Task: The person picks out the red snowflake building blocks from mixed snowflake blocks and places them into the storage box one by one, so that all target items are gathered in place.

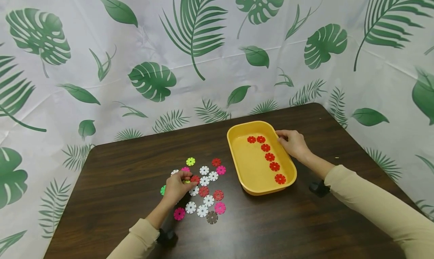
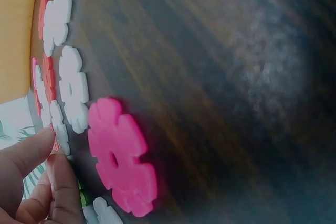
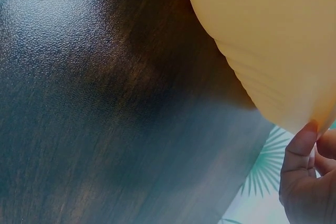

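My left hand (image 1: pixel 177 187) is over a scatter of flower-shaped plastic discs, pinching a red disc (image 1: pixel 195 179) between thumb and fingertips. In the left wrist view only a sliver of red shows between the fingertips; a pink disc (image 2: pixel 126 140) lies close by on the table. The right hand (image 1: pixel 295 144) grips the far right rim of a yellow tray (image 1: pixel 245 168), thumb outside the wall in the right wrist view. Inside the tray, several red discs (image 1: pixel 269 157) form a bent row along its right side.
White discs (image 1: pixel 202 211), a brown disc (image 1: pixel 212 217), a yellow disc (image 1: pixel 190 161) and a partly covered green disc (image 1: pixel 163 190) lie loose left of the tray. The dark wooden table (image 1: pixel 129 176) backs onto a leaf-print cloth (image 1: pixel 210 89).
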The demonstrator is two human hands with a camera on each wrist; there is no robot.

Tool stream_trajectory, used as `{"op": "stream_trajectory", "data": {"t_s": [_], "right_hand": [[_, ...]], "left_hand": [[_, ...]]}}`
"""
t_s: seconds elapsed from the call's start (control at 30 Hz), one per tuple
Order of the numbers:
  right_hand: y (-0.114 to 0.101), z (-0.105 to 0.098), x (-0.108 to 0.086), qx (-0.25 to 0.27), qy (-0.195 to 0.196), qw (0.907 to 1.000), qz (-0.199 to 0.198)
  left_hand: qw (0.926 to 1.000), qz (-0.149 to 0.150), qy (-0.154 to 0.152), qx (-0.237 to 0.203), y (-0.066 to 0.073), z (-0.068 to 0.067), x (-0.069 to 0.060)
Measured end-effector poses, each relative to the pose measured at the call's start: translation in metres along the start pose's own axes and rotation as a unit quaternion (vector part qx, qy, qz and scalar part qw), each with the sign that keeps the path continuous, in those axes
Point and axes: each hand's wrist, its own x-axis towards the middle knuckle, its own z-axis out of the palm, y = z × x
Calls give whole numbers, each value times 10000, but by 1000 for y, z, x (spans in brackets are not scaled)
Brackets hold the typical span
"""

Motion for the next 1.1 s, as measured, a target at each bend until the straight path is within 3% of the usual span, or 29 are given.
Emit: {"op": "stream_trajectory", "data": {"t_s": [0.23,0.77,1.1], "right_hand": [[1,1,1,-4,12,10000,-10],[-2,-1,1,5,-26,10000,35],[-3,-1,2,-28,-19,10000,81]], "left_hand": [[9997,145,-47,213,1,-1,2],[9998,-23,-94,148,7,-4,-1],[9989,381,45,252,9,-3,-2]]}}
